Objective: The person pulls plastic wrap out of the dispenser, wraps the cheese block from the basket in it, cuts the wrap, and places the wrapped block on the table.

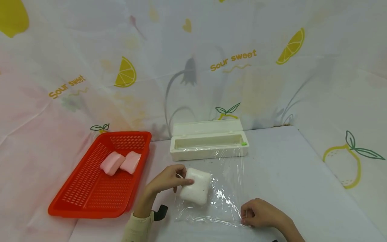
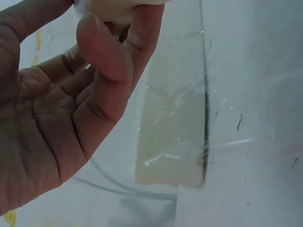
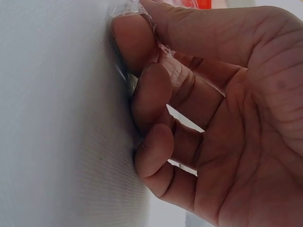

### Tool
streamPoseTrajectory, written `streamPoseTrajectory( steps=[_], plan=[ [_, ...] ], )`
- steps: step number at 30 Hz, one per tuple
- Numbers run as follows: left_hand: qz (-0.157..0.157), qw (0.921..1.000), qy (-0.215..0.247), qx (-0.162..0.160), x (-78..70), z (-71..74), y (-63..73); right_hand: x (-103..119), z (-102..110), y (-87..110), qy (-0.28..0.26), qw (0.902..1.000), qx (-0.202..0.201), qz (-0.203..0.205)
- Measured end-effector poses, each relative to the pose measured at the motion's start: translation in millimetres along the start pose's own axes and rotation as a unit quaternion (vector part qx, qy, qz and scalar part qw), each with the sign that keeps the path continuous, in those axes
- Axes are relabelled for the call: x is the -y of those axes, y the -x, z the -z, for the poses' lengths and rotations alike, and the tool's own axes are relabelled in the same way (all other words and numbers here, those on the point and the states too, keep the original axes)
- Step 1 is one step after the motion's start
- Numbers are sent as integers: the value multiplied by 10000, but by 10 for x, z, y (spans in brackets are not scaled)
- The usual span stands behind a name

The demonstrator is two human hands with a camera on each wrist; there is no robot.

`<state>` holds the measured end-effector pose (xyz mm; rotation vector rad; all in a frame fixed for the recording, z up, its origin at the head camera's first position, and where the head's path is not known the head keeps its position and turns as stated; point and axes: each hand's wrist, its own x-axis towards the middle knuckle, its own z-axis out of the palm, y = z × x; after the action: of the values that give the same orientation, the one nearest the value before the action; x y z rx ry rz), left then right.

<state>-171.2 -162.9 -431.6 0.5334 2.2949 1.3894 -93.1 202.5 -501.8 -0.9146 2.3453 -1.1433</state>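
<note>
In the head view my left hand [image 1: 169,181] pinches the left edge of a white, pillow-shaped, soap-like block [image 1: 196,186], thumb on top. Only a sliver of that white block [image 2: 118,9] shows at the top of the left wrist view. Beneath it, a sheet of clear cling film [image 1: 222,201] spreads from a white cling film dispenser [image 1: 208,154], whose lid stands raised. My right hand [image 1: 263,213] holds the sheet's near right corner. In the right wrist view, bunched cling film [image 3: 130,8] sits between thumb and index finger; the other fingers are curled.
A red plastic basket [image 1: 57,211] stands on the left with two pink blocks [image 1: 112,163] of similar shape inside. The dispenser's green slider [image 1: 244,144] sits at its right end. A lemon-print cloth [image 1: 266,90] hangs behind the white tabletop [image 1: 287,168].
</note>
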Motion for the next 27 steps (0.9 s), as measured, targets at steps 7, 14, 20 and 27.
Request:
streamPoseTrajectory(
  steps=[7,14,20,27],
  plan=[
    [330,9991,267,63,109,-193,-234,-14,1,-6,-183,9998,76,-95],
    [495,9977,413,189,204,-383,-386,-20,-2,12,-252,9997,65,21],
    [548,9977,389,130,286,-525,-433,-24,-10,17,-335,9994,45,45],
    [624,9961,-359,-504,319,-652,-460,-42,-21,7,-328,9994,23,42]
  ],
)
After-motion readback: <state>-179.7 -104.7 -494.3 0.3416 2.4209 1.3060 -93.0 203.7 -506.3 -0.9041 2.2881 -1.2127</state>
